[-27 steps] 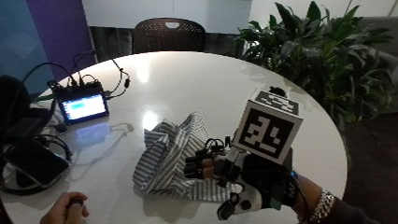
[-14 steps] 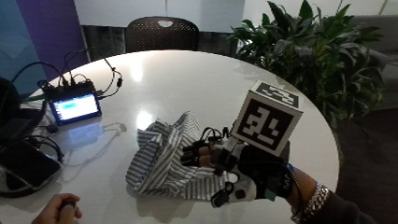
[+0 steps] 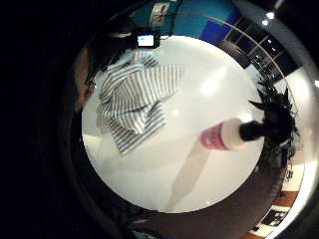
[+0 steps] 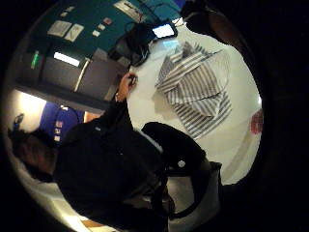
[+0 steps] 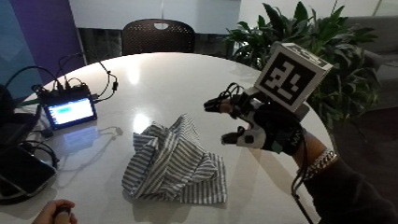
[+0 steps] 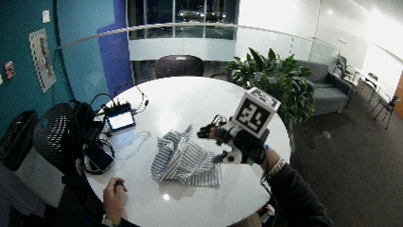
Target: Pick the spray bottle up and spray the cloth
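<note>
- compared with a second ago, the black-gloved right hand [image 5: 264, 126] has lifted off the near right part of the crumpled grey-and-white striped cloth [image 5: 171, 165]; it is now in the air beside the cloth's right side, toward the leafy green potted plant [image 5: 311, 42].
- the cloth lies in much the same heap as before, on the round white glossy table [image 5: 161, 79], with one folded corner peaked up.
- the gloved hand holds nothing: its fingers [image 5: 219, 105] are half bent and spread apart from the thumb, pointing out over the table.
- the white plastic spray bottle with a pink label and black top [image 3: 227, 135] shows in the little finger side palm view. it is on the bare table top near the rim by the plant, well apart from the cloth, and the hand is not touching it.
- the outside views do not show the bottle.
- between cloth and bottle is open white table. the far half of the table, toward the black mesh-backed chair [image 5: 159, 37], is bare too.
- on the table's left side sits a small lit screen with black cables [image 5: 69, 112], apart from the cloth.
- the bare left hand [image 5: 56, 212] rests at the near rim, curled round a small dark thing.
</note>
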